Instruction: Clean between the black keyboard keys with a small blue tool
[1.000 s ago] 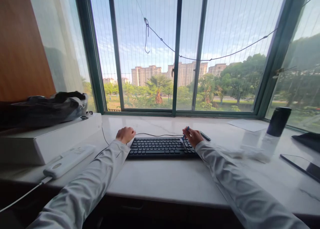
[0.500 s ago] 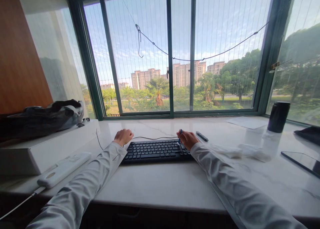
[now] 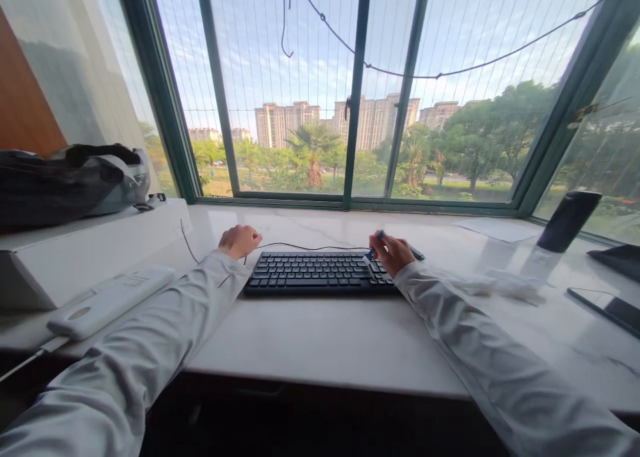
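A black keyboard lies on the white marble-like counter, its long side facing me. My right hand is over its right end, fingers pinched around a small blue brush. The brush slants, its pale lower end at the keys and its blue upper tip poking out above my fingers. Beyond the keyboard's far left corner, my left hand is closed in a loose fist, with nothing visible in it. A thin black cable runs behind the keyboard, close to that fist.
A dark pen-like object lies just past my right hand. Crumpled clear plastic, a phone, a black cylinder and paper are to the right. At left stand a white box and a power strip.
The camera view has tilted down and rolled slightly. My right hand has turned, so the brush's pale end now shows. The left hand stays closed near the keyboard's left end.
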Tool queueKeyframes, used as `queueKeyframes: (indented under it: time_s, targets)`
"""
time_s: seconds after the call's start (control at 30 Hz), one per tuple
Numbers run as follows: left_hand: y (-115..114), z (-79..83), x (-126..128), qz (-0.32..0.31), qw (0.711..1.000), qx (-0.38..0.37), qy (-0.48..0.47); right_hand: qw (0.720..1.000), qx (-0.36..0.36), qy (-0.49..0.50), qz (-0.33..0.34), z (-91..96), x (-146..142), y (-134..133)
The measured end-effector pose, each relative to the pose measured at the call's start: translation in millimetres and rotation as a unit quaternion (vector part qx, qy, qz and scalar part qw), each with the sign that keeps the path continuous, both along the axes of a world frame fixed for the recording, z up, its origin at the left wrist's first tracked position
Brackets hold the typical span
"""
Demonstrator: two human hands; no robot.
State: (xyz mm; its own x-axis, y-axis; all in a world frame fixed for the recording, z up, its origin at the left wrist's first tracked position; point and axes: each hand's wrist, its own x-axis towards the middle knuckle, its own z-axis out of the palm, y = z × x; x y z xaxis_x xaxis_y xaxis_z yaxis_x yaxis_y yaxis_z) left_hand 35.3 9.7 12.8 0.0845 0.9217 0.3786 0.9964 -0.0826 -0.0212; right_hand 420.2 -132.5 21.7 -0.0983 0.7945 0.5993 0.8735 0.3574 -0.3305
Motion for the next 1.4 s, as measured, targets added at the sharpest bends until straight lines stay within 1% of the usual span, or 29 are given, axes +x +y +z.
queueKeyframes:
  time_s: [0.13,0.3,0.53,0.67,0.8,0.97,1.17,1.4]
  targets:
    - [0,1.0,-3,0.009,1.000,-0.011,-0.018,0.999,0.039,0.000,-0.026,-0.6,3,1]
    - [-3,0.9,-5,0.015,0.999,-0.019,-0.033,0.998,0.047,-0.009,-0.037,-3.0,4,3]
    - [-11,-1.5,5,0.014,0.998,-0.035,-0.052,0.998,0.017,-0.014,-0.055,-5.3,1,3]
    - [-12,-2.5,6,0.009,0.998,-0.040,-0.055,0.998,-0.005,-0.009,-0.064,-5.1,1,4]
    - [-13,-3.9,6,0.005,0.997,-0.040,-0.059,0.999,-0.024,-0.002,-0.046,-5.4,1,4]
    - [-14,-5.7,7,0.009,0.998,-0.040,-0.057,0.999,-0.028,0.005,-0.035,-5.9,0,4]
    - [-12,-6.7,6,0.004,0.997,-0.048,-0.052,0.999,-0.044,0.012,-0.016,-0.9,-6,-2]
    - [-8,-8.7,3,0.011,0.997,-0.050,-0.052,0.999,-0.044,0.018,-0.001,0.9,-9,-5]
